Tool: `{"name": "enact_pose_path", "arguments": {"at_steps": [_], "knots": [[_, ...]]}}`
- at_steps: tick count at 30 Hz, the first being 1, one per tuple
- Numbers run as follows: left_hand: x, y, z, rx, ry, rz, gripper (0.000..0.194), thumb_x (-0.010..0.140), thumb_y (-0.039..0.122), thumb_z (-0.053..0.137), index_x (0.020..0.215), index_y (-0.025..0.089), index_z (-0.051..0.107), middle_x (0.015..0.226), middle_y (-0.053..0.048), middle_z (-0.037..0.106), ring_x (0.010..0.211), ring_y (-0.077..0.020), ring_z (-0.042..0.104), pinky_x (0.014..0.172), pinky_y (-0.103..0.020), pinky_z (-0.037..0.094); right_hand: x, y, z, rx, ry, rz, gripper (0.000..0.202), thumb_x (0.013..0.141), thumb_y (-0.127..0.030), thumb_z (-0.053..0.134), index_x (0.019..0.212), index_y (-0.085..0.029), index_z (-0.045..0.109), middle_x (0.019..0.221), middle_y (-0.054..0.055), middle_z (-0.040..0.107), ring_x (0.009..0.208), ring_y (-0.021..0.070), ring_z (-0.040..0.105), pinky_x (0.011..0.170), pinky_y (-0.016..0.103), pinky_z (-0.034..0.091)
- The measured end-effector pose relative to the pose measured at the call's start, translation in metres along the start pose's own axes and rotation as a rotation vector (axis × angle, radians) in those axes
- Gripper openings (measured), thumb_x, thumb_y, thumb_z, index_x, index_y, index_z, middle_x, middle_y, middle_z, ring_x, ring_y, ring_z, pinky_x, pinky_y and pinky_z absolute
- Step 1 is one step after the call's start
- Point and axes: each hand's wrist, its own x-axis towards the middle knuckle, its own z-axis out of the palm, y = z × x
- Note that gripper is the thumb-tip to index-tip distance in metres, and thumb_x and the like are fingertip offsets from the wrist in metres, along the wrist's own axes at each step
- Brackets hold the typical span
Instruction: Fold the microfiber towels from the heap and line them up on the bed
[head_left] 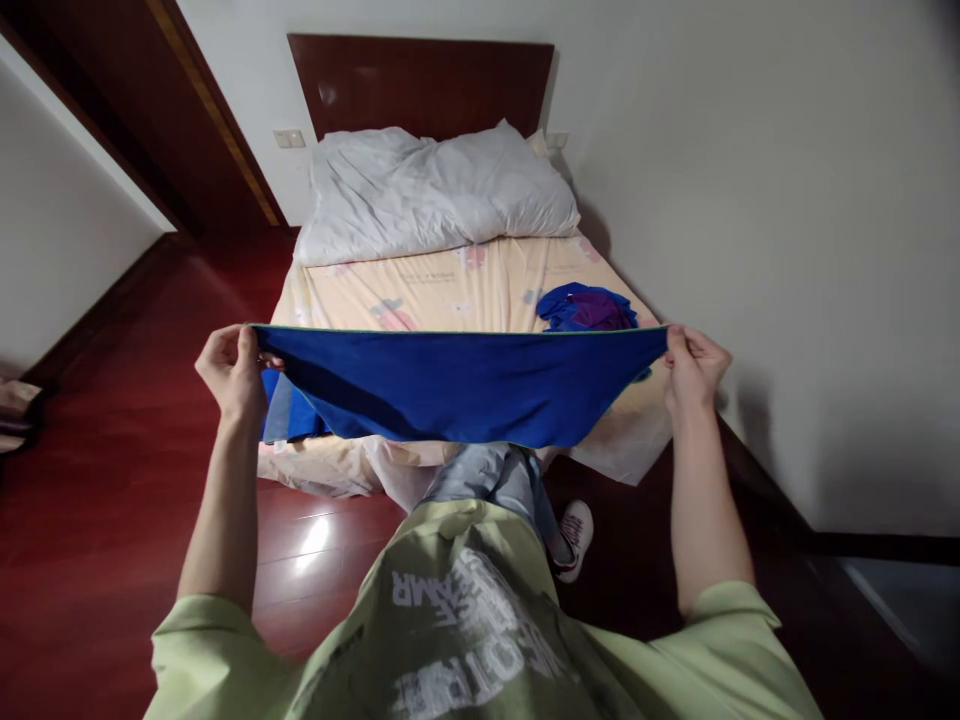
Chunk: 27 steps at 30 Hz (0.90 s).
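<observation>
Cloth (457, 385) — stretched taut above the bed (330, 295), left hand (234, 370) and right hand (694, 368) each pinching a top corner. Opened out, not set down — bundle (585, 308) on bed looks unsorted, crumpled.

The blue cloth (465, 385) hides part of the bed (457, 285).

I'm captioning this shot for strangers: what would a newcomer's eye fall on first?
Probably the blue cloth, stretched taut between the left hand and the right hand across the middle of the picture. Next, the puffy white bedding at the head of the bed, below a dark red headboard. Then a crumpled blue and purple bundle on the bed's right side.
</observation>
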Motion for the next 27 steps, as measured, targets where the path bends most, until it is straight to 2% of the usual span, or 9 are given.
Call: {"name": "enact_pose_path", "arguments": {"at_steps": [2, 5, 7, 10, 13, 16, 20, 24, 27], "knots": [[0.005, -0.008, 0.006, -0.008, -0.048, -0.057, 0.039, 0.087, 0.058, 0.067, 0.099, 0.022, 0.062, 0.07, 0.0, 0.06, 0.053, -0.0129, 0.059, 0.054, -0.036, 0.054, 0.003, 0.011, 0.01, -0.043, -0.025, 0.033, 0.049, 0.072, -0.057, 0.08, 0.096, -0.014, 0.079, 0.073, 0.004, 0.071, 0.049, 0.0079, 0.041, 0.047, 0.025, 0.034], [0.009, -0.034, 0.019, -0.02, -0.121, -0.152, 0.044, 0.081, 0.059, 0.07, 0.097, 0.019, 0.06, 0.069, 0.001, 0.058, 0.053, -0.0132, 0.061, 0.052, -0.031, 0.055, 0.006, 0.043, 0.029, -0.119, -0.072, 0.045, 0.047, 0.072, -0.056, 0.079, 0.097, -0.016, 0.079, 0.076, 0.003, 0.073, 0.058, 0.0131, 0.056, 0.056, 0.028, 0.047], [0.008, -0.058, 0.03, 0.002, -0.137, -0.21, 0.047, 0.078, 0.06, 0.07, 0.095, 0.018, 0.059, 0.072, 0.001, 0.059, 0.056, -0.014, 0.064, 0.053, -0.029, 0.057, 0.008, 0.07, 0.043, -0.156, -0.124, 0.018, 0.042, 0.072, -0.055, 0.078, 0.091, -0.017, 0.079, 0.082, 0.005, 0.075, 0.071, 0.019, 0.066, 0.071, 0.033, 0.055], [0.003, -0.1, 0.048, 0.043, -0.164, -0.293, 0.047, 0.078, 0.061, 0.066, 0.096, 0.018, 0.056, 0.078, -0.001, 0.061, 0.063, -0.0178, 0.07, 0.059, -0.032, 0.061, 0.011, 0.114, 0.064, -0.204, -0.202, 0.021, 0.041, 0.073, -0.056, 0.075, 0.087, -0.018, 0.079, 0.089, 0.007, 0.078, 0.084, 0.0253, 0.071, 0.088, 0.041, 0.056], [-0.002, -0.144, 0.07, 0.081, -0.182, -0.35, 0.044, 0.082, 0.061, 0.06, 0.097, 0.02, 0.053, 0.082, -0.004, 0.062, 0.073, -0.0252, 0.074, 0.067, -0.04, 0.065, 0.016, 0.153, 0.091, -0.295, -0.249, 0.045, 0.043, 0.075, -0.059, 0.069, 0.084, -0.018, 0.078, 0.091, 0.01, 0.079, 0.089, 0.0286, 0.072, 0.092, 0.044, 0.055], [0.003, -0.185, 0.099, 0.08, -0.189, -0.376, 0.04, 0.086, 0.058, 0.056, 0.098, 0.021, 0.05, 0.089, -0.007, 0.062, 0.078, -0.0289, 0.076, 0.073, -0.048, 0.066, 0.027, 0.185, 0.129, -0.418, -0.361, 0.066, 0.038, 0.08, -0.055, 0.065, 0.081, -0.019, 0.077, 0.09, 0.01, 0.079, 0.089, 0.0296, 0.072, 0.088, 0.041, 0.055], [0.037, -0.23, 0.141, 0.049, -0.132, -0.454, 0.032, 0.087, 0.046, 0.058, 0.099, 0.019, 0.049, 0.1, -0.01, 0.06, 0.08, -0.0272, 0.076, 0.081, -0.047, 0.065, 0.057, 0.226, 0.187, -0.568, -0.471, 0.115, 0.029, 0.084, -0.043, 0.063, 0.077, -0.018, 0.076, 0.084, 0.01, 0.078, 0.083, 0.0299, 0.07, 0.084, 0.037, 0.053], [0.085, -0.264, 0.178, 0.11, -0.066, -0.491, 0.029, 0.09, 0.04, 0.055, 0.107, 0.018, 0.048, 0.122, -0.016, 0.055, 0.091, -0.0274, 0.076, 0.087, -0.047, 0.063, 0.093, 0.27, 0.236, -0.62, -0.374, 0.195, 0.03, 0.087, -0.04, 0.06, 0.084, -0.016, 0.077, 0.091, 0.013, 0.078, 0.091, 0.0319, 0.07, 0.088, 0.037, 0.051], [0.1, -0.282, 0.2, 0.289, -0.129, -0.457, 0.043, 0.091, 0.043, 0.056, 0.126, 0.02, 0.046, 0.138, -0.02, 0.051, 0.119, -0.0322, 0.066, 0.098, -0.049, 0.057, 0.102, 0.305, 0.254, -0.576, -0.321, 0.27, 0.039, 0.092, -0.043, 0.054, 0.104, -0.013, 0.075, 0.109, 0.018, 0.076, 0.104, 0.033, 0.068, 0.097, 0.039, 0.049]]}}
